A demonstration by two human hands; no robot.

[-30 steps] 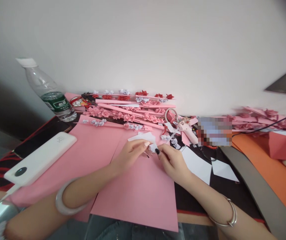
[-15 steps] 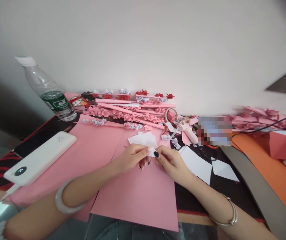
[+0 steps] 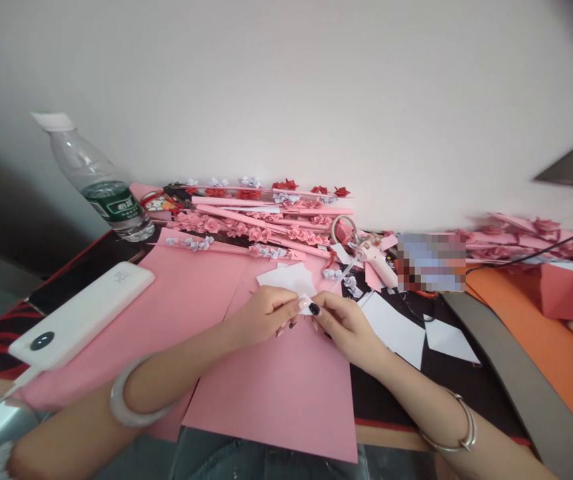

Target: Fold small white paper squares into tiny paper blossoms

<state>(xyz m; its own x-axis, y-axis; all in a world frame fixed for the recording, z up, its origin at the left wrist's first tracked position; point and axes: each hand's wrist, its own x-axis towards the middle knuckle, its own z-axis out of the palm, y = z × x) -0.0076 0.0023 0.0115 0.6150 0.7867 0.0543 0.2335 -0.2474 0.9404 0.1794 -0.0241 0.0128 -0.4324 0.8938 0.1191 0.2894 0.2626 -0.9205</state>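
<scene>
At the far left of your counter [image 3: 471, 400] stands a water bottle [image 3: 97, 181], with a white power bank [image 3: 82, 315] lying nearer you. Your left hand [image 3: 261, 313] and right hand [image 3: 342, 323] meet over the pink paper sheet [image 3: 276, 387], fingertips of both pinching one small white paper piece [image 3: 306, 305] between them. White paper squares [image 3: 399, 330] lie just right of your right hand.
</scene>
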